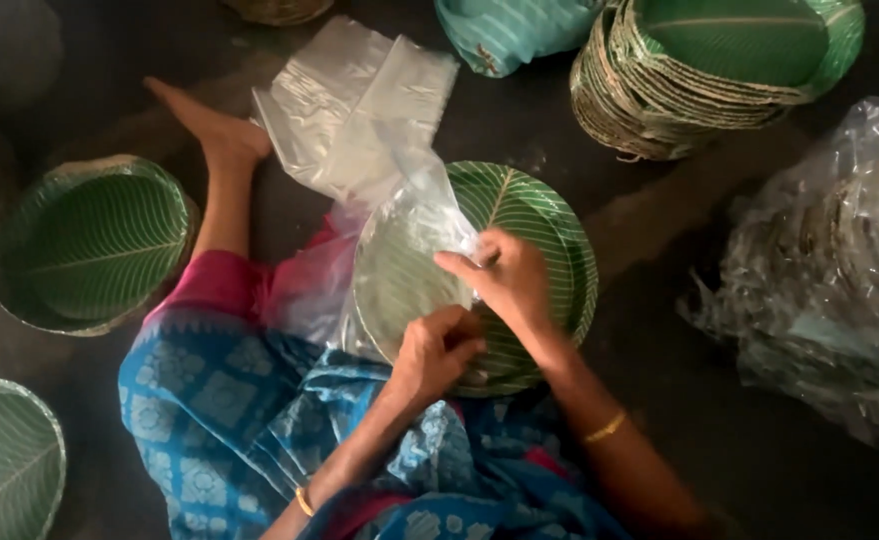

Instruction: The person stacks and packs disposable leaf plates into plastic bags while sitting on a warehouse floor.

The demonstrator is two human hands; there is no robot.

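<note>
1. Left hand (441, 348): positioned at the lower edge of the green leaf-pattern plates (534, 225) resting on the lap. The fingers are curled closed around the rim, with the edge of the clear plastic bag (399, 250) pinched against the plates.
2. Right hand (504, 275): placed on top of the plates, just above the left hand. The fingers are extended and held close together, with the fingertips (449, 262) gripping the open edge of the bag where it crosses the plate face.
3. Clear plastic bag: covers the left part of the plates; the right part remains uncovered. The free end of the bag extends up and to the left, onto the dark floor (519, 120).
4. Plates: located at frame centre, on the blue patterned fabric (209, 400) of the person's clothing.
5. Bare foot (209, 125): rests on the floor at upper left, beside the bag.
6. Surrounding items: a tall stack of plates (699, 70) at upper right; a smaller pile (89, 245) at left; another plate (4, 460) at lower left; wrapped bundles (839, 270) in clear film at right.
</note>
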